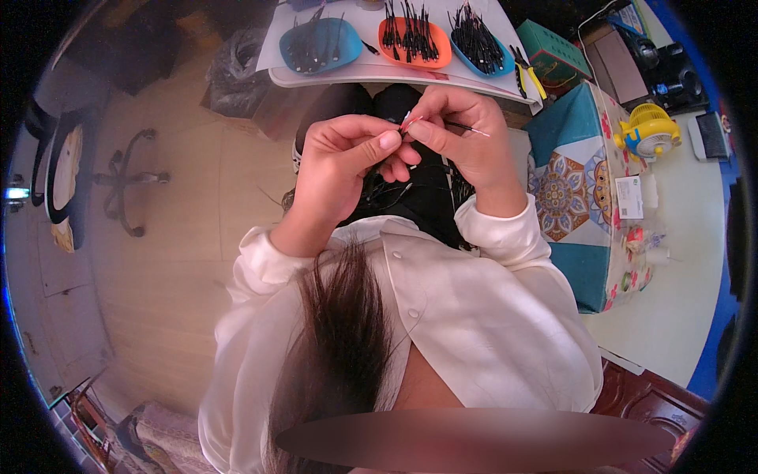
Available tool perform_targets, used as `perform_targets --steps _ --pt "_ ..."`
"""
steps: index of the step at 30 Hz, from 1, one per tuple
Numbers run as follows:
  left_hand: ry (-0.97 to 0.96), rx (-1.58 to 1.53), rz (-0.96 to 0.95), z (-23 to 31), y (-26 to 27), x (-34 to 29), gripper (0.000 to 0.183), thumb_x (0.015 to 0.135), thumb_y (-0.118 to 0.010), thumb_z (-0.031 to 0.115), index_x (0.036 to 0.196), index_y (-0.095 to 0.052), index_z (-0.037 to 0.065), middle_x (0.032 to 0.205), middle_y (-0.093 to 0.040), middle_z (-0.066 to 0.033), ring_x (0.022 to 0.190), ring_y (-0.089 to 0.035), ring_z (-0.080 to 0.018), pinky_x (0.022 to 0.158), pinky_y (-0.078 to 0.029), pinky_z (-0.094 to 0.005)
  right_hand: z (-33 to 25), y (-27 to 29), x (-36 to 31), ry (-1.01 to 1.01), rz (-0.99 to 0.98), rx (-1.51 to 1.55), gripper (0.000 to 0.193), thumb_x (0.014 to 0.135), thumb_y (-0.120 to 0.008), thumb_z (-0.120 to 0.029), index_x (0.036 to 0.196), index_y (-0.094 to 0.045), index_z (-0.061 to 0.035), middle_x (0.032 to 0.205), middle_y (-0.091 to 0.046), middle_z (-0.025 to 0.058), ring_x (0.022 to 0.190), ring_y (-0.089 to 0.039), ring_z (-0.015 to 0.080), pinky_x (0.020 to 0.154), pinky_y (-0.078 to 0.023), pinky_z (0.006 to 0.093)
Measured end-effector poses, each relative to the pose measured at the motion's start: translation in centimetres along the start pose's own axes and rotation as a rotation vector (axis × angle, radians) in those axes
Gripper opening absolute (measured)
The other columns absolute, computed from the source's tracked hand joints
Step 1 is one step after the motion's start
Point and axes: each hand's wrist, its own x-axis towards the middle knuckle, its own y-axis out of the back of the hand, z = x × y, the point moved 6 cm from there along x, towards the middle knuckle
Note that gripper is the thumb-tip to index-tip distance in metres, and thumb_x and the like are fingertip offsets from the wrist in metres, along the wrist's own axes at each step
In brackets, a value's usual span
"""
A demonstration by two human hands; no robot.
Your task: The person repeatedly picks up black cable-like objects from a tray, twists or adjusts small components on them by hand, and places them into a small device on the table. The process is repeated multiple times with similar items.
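Observation:
In front of my chest both hands meet on a thin cable (471,129) with fine red and white wire ends. My left hand (339,162) is closed, its thumb and forefinger pinching the cable near those ends. The thumb and fingers of my right hand (466,134) press on it from the other side. A dark length with a pale tip sticks out past my right fingers. How the wires sit between the fingertips is too small to make out. Below the hands, more black cables (387,193) lie across my dark-clothed lap.
Ahead, a white table (316,77) bears a blue bowl (349,54), an orange bowl (442,58) and another blue bowl (507,62), each with black cables. Yellow-handled pliers (534,81) lie at its right corner. Rightward are a cloth-covered box (572,193) and a yellow fan (649,130).

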Motion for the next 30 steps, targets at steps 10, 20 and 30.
perform_targets --steps 10,20,30 --pt "0.1 0.02 -0.071 0.1 0.0 -0.2 0.012 0.09 -0.06 0.003 0.092 -0.068 -0.005 0.075 -0.068 -0.0142 0.054 -0.054 -0.0093 0.046 -0.033 -0.019 -0.3 -0.1 -0.1 -0.032 -0.03 -0.123 0.012 0.086 -0.07 -0.01 0.092 -0.065 0.0003 0.08 -0.064 0.0004 0.072 -0.059 0.0042 0.064 -0.047 0.0177" --pt "0.048 -0.19 -0.153 0.0 0.1 -0.4 0.012 0.09 -0.06 0.002 0.094 -0.068 -0.006 0.076 -0.067 -0.0147 0.056 -0.05 -0.008 0.046 -0.029 -0.02 1.7 -1.9 0.0 -0.02 -0.042 0.422 0.008 0.084 -0.068 -0.003 0.088 -0.062 -0.0037 0.087 -0.056 0.0047 0.073 -0.055 0.0119 0.066 -0.046 0.0232" --pt "-0.093 -0.031 -0.009 0.2 0.5 -0.3 0.011 0.087 -0.063 0.0 0.096 -0.069 -0.005 0.075 -0.068 -0.0119 0.061 -0.058 -0.0094 0.048 -0.034 -0.0189 -3.6 -2.5 -1.9 0.493 0.168 -0.698 0.012 0.078 -0.073 0.002 0.088 -0.066 -0.0012 0.072 -0.056 0.0037 0.063 -0.053 0.0113 0.056 -0.042 0.0239"
